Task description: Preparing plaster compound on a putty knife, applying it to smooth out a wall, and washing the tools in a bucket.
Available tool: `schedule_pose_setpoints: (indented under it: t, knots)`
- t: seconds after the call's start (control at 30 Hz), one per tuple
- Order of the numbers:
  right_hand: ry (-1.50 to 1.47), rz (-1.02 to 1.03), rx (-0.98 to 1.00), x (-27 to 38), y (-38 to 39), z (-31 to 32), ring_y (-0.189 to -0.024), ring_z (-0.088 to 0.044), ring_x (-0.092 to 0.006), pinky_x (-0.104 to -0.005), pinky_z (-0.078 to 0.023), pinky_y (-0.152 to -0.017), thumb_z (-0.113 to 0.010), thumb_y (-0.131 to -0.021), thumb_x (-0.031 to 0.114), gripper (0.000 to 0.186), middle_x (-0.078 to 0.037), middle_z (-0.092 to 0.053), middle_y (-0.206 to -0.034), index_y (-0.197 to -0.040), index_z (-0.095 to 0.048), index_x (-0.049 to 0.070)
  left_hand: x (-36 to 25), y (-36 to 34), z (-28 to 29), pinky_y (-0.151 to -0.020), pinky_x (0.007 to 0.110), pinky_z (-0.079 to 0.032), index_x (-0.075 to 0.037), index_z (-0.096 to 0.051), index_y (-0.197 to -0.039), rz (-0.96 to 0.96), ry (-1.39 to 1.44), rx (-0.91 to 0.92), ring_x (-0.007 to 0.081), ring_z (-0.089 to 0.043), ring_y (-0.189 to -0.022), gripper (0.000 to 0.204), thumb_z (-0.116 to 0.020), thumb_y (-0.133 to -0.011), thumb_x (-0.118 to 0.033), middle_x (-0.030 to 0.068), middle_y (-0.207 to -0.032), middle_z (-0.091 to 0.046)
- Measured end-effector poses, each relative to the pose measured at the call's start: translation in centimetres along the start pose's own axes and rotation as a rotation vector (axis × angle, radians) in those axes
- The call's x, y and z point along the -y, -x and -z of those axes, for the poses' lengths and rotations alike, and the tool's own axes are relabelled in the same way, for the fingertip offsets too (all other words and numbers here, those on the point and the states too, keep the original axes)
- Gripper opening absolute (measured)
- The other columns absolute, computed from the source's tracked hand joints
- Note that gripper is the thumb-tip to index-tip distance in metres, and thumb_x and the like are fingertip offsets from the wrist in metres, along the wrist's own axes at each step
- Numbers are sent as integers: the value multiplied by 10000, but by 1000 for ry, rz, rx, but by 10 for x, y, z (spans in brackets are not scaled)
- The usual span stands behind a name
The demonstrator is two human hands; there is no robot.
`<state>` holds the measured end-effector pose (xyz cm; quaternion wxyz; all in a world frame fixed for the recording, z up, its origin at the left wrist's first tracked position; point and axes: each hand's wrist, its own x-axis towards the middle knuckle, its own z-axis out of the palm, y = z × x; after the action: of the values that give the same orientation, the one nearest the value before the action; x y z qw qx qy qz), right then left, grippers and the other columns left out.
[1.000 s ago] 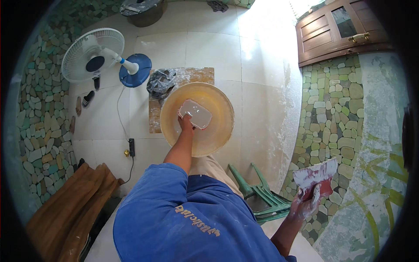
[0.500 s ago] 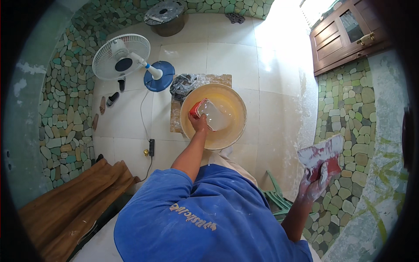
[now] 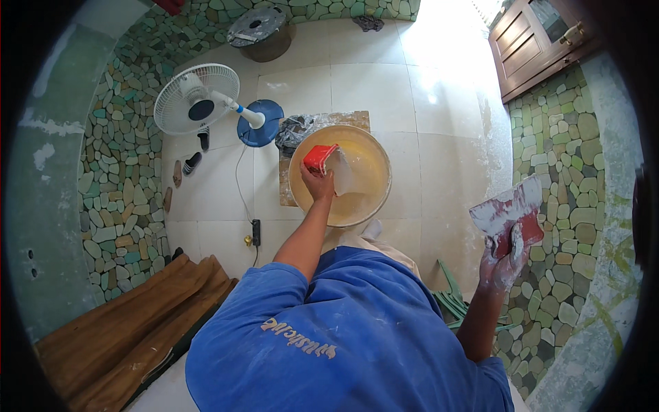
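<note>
My left hand (image 3: 318, 183) grips a red container (image 3: 320, 159) over a wide round cream-coloured basin (image 3: 376, 197). The container is tipped over, and whitish material spills from its mouth into the basin; whether it is liquid or powder I cannot tell. Yellowish residue coats the inside of the basin. Out to the right, away from the basin, my right hand (image 3: 506, 264) is closed around a wide putty knife (image 3: 504, 204). Its broad blade is smeared with white, its lower part is dark red, and white smears cover my fingers.
The basin rests by a wooden board (image 3: 360, 121) with a crumpled dark plastic bag (image 3: 292, 134). A standing fan (image 3: 200, 108) has its cable running across the tiles. Elsewhere are a drum (image 3: 259, 34), brown sheets (image 3: 137, 329), a green plastic chair (image 3: 453, 299) and a wooden door (image 3: 525, 51).
My left hand has tipped the red container further, so its red outside now faces up and its contents run out. The right hand still holds the putty knife; the whole view has shifted slightly.
</note>
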<state>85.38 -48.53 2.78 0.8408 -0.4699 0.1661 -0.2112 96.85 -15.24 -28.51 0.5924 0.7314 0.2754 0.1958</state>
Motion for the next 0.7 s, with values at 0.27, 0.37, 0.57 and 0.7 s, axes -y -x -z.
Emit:
schedule_pose_setpoints:
  t: [0.27,0.37,0.57,0.7]
  knots:
    - [57,-27,-107,11,-13,7,-729,-569,-148,-262,-444,-510,-570,-857,98,288,-53,-570,-928,-1127,-480,50,-26,10,-17,-1038,414,-306,-41,-213,-1369,-138,-118,43,370,-343,-1238,937,-740,-596,15,220,-1334,-315]
    - [24,-40,-85,11,-18,18,-746,-567,-148,-266,-436,-513,-566,-859,92,282,-53,-568,-943,-1126,-483,53,-26,12,-22,-1039,417,-305,-43,-206,-1372,-168,-114,39,369,-335,-1247,943,-743,-599,22,220,-1334,-313]
    - [31,-19,-39,13,-22,32,-809,-605,-121,-225,-505,-549,-581,-854,131,266,-41,-617,-950,-1100,-547,37,-32,18,-24,-1036,415,-310,-38,-201,-1375,-236,-100,79,366,-339,-1246,946,-743,-602,34,224,-1336,-308]
    - [65,-31,-111,13,-22,41,-835,-602,-127,-229,-500,-555,-581,-854,136,268,-48,-610,-976,-1102,-549,40,-39,25,-23,-1033,414,-313,-35,-198,-1377,-204,-81,137,363,-343,-1245,945,-738,-605,39,226,-1340,-304]
